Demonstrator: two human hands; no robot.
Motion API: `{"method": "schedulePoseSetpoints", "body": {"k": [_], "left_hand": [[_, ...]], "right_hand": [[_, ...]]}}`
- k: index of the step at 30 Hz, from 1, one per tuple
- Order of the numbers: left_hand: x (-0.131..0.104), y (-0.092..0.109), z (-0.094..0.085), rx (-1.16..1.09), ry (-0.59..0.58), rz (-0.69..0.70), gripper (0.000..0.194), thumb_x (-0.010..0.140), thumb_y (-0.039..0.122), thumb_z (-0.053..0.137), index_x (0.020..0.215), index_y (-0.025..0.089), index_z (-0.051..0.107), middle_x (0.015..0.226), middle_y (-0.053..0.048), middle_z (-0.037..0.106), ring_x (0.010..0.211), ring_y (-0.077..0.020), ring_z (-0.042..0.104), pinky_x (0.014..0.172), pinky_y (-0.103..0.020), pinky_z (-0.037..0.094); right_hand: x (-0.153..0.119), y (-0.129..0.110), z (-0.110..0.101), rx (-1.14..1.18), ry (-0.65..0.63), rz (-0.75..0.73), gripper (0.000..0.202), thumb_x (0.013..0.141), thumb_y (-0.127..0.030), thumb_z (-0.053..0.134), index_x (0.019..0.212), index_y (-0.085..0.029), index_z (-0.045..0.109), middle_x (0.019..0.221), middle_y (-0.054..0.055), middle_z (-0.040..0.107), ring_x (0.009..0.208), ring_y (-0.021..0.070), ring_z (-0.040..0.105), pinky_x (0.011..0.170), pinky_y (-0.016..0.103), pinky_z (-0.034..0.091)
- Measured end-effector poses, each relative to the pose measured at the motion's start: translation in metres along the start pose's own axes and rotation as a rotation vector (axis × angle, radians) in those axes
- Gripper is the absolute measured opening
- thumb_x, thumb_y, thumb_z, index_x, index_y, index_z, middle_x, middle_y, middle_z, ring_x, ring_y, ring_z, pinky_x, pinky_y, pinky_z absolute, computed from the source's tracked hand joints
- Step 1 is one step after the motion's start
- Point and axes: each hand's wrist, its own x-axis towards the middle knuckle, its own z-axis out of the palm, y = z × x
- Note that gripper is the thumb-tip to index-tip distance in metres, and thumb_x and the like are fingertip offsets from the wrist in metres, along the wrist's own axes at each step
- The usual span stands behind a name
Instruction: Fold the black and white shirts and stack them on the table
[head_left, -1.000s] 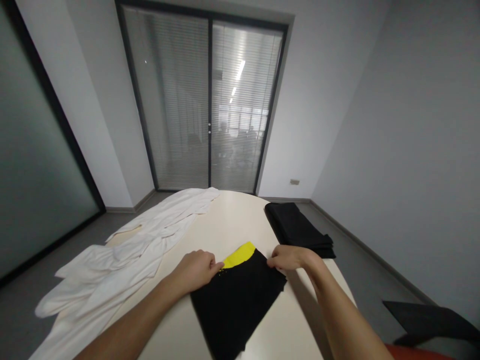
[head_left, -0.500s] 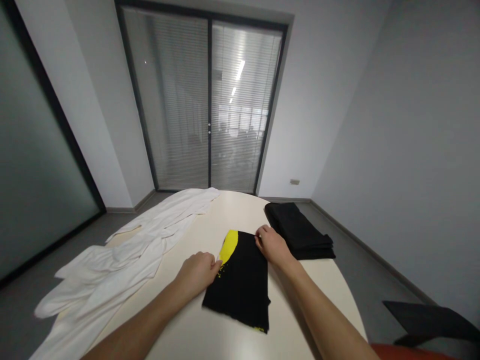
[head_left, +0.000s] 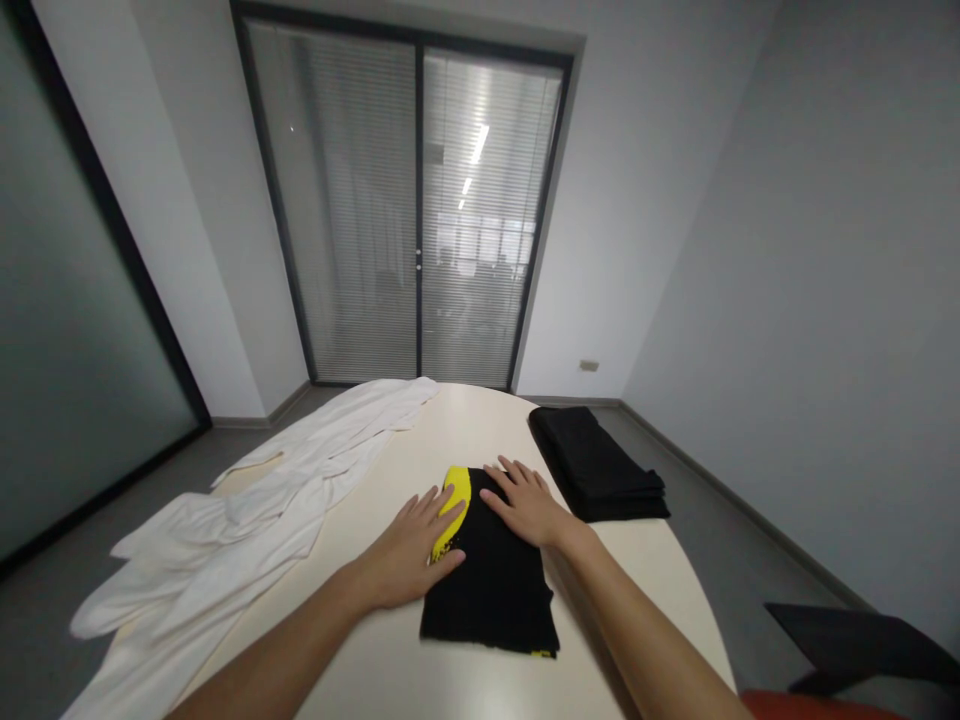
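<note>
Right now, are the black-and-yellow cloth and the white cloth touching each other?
Apart. The head view shows a strip of pale tabletop between the black-and-yellow cloth and the white cloth.

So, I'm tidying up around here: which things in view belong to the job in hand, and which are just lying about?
In the job:
black-and-yellow cloth, with left hand and right hand spread on it
table beneath

Untouched, so probably just lying about:
white cloth
folded black cloth
chair
</note>
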Motion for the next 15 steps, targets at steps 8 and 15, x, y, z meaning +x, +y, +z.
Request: {"method": "schedulePoseSetpoints", "body": {"k": [8, 15], "left_hand": [[-0.003, -0.003, -0.003, 0.027, -0.098, -0.020, 0.076, 0.093, 0.070, 0.037, 0.157, 0.034, 0.014, 0.165, -0.006, -0.001, 0.151, -0.0326, 0.002, 0.121, -0.054, 0.010], [-0.005, -0.007, -0.003, 0.041, -0.131, -0.002, 0.079, 0.092, 0.071, 0.035, 0.157, 0.034, 0.009, 0.164, -0.008, 0.006, 0.151, -0.0310, 0.002, 0.121, -0.056, 0.006]], "right_hand": [[-0.004, -0.002, -0.018, -0.173, -0.042, 0.430, 0.078, 0.093, -0.067, 0.032, 0.132, -0.005, 0.058, 0.133, 0.026, 0.058, 0.121, 0.0376, 0.057, 0.096, 0.046, 0.045], [-0.008, 0.017, -0.036, 0.043, -0.392, 0.255, 0.062, 0.095, -0.058, 0.040, 0.089, -0.006, 0.073, 0.079, 0.018, 0.073, 0.075, 0.0262, 0.071, 0.066, 0.030, 0.048]]}}
